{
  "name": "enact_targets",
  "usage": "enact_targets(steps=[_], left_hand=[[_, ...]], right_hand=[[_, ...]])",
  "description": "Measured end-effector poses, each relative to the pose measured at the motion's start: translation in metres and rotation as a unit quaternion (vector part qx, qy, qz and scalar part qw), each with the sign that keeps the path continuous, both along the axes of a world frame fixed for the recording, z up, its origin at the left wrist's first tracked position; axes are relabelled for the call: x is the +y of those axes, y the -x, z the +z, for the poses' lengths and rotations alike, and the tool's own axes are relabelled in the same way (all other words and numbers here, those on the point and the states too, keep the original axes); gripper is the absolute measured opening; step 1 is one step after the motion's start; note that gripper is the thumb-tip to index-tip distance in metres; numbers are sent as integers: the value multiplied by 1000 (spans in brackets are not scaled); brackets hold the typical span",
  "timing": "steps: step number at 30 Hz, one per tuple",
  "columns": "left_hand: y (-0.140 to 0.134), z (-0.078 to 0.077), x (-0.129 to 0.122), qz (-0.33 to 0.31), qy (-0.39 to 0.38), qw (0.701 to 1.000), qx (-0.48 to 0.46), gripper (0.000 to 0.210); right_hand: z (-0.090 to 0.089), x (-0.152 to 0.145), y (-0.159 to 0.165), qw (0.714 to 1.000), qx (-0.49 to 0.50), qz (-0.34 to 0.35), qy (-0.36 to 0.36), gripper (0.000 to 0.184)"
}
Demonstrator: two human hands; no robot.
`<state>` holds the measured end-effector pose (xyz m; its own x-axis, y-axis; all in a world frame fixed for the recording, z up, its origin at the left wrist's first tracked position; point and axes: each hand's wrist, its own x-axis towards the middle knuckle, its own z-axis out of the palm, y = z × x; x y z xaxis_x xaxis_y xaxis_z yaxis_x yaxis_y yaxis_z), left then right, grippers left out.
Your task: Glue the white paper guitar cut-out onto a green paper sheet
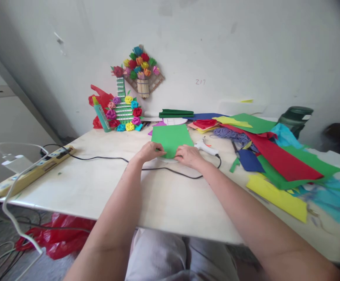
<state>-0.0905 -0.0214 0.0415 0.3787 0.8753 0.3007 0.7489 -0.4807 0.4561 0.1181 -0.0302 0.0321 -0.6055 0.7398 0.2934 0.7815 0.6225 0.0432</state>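
Observation:
A green paper sheet (172, 136) lies on the white table, its near edge between my two hands. My left hand (151, 151) is closed on the near left corner, fingers pinched at the edge. At the near right corner, my right hand (189, 155) pinches the same sheet with its fingers curled. Just beyond my right hand rests a white glue gun (206, 148), its black cord (172, 170) running across the table on the near side of my hands.
Coloured paper sheets, including a red strip (287, 160) and a yellow piece (278, 197), cover the right side beside purple yarn (231, 134). A flower-decorated craft (124, 107) and glue bottle (102, 115) stand at the back left. A power strip (35, 169) lies along the left edge.

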Motion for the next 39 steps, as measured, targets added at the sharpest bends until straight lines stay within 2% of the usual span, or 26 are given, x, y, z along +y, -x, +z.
enact_targets(steps=[5, 8, 11, 17, 22, 29, 35, 39], left_hand=[[6, 3, -4, -19, 63, 998, -22, 28], [5, 5, -7, -15, 78, 997, -1, 31], [0, 7, -9, -8, 48, 998, 35, 28], [-11, 2, -7, -41, -23, 996, 79, 9], [-12, -2, -3, -18, -32, 997, 74, 12], [-9, -8, 1, -38, -69, 993, 91, 11], [-12, -8, 2, 8, -80, 989, 126, 11], [-10, -6, 0, -18, -66, 994, 90, 11]], right_hand=[[0, -1, -2, 1000, -2, -6, 9, 25], [1, 0, -1, 1000, -5, -17, 15, 26], [0, 1, -1, 999, -4, -27, 23, 26], [-1, 3, -1, 999, 16, -26, 24, 24], [-1, 3, -3, 999, 27, -34, 28, 22], [-2, 6, -3, 998, 42, -47, 30, 22], [-4, 8, -3, 997, 49, -53, 31, 21], [-3, 7, -7, 995, 74, -45, 43, 20]])
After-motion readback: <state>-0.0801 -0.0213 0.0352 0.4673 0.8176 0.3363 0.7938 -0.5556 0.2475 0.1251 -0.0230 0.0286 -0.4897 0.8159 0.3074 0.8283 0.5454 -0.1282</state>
